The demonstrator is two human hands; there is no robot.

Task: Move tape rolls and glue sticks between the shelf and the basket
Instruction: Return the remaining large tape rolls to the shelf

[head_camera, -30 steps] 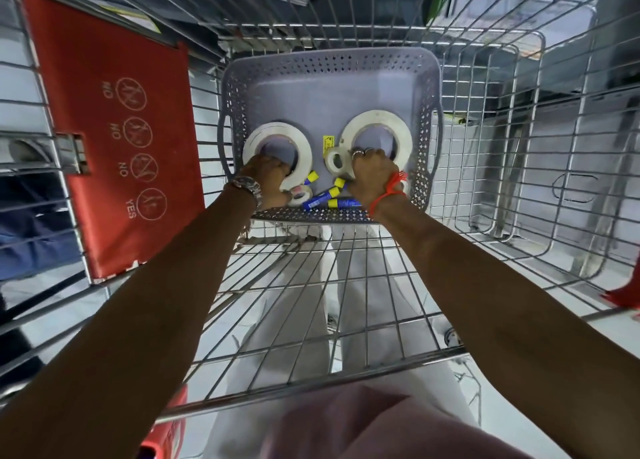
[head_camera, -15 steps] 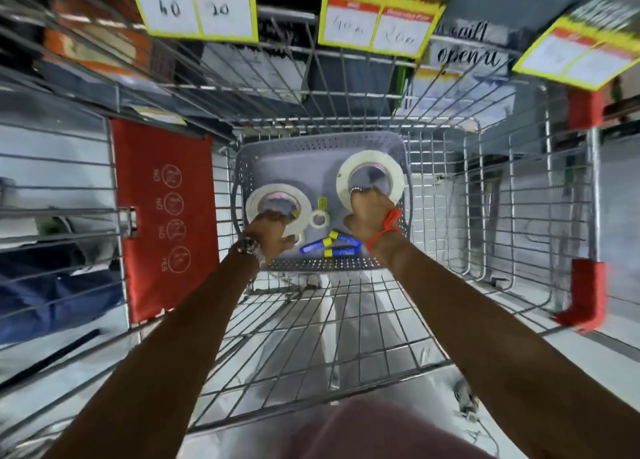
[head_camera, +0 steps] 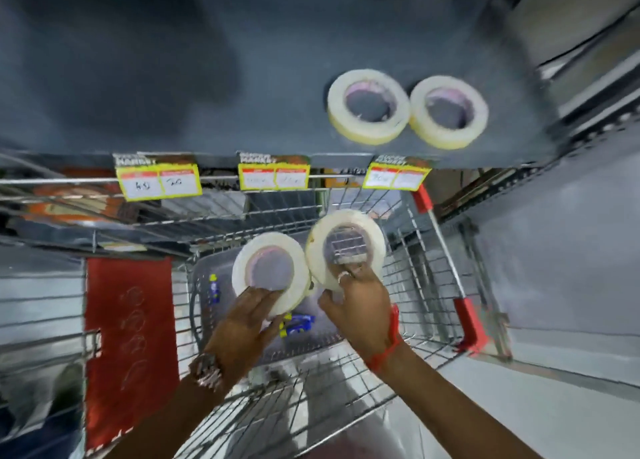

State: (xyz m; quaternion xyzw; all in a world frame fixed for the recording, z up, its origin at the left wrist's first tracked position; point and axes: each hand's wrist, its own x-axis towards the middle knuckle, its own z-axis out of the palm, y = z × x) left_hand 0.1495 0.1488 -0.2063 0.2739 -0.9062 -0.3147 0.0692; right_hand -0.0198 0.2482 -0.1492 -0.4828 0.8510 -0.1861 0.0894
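My left hand (head_camera: 244,323) grips a white tape roll (head_camera: 242,278) by its lower edge, lifted above the grey perforated basket (head_camera: 199,296). My right hand (head_camera: 358,302) holds a second white tape roll (head_camera: 375,247), raised a little higher, with a finger through its core. The two held rolls nearly touch. Two more white tape rolls (head_camera: 369,107) (head_camera: 448,112) lie flat side by side on the dark shelf (head_camera: 173,77). Blue and yellow glue sticks (head_camera: 298,323) (head_camera: 213,287) lie in the basket.
The basket sits inside a wire shopping cart (head_camera: 311,382) with a red panel (head_camera: 130,323) on its left side. Yellow price tags (head_camera: 159,181) hang along the shelf's front edge. The shelf's left part is bare. A wall stands at right.
Both hands have lifted their tape rolls up out of the basket toward the shelf. The view has tilted up, so the shelf top and its two rolls now show.
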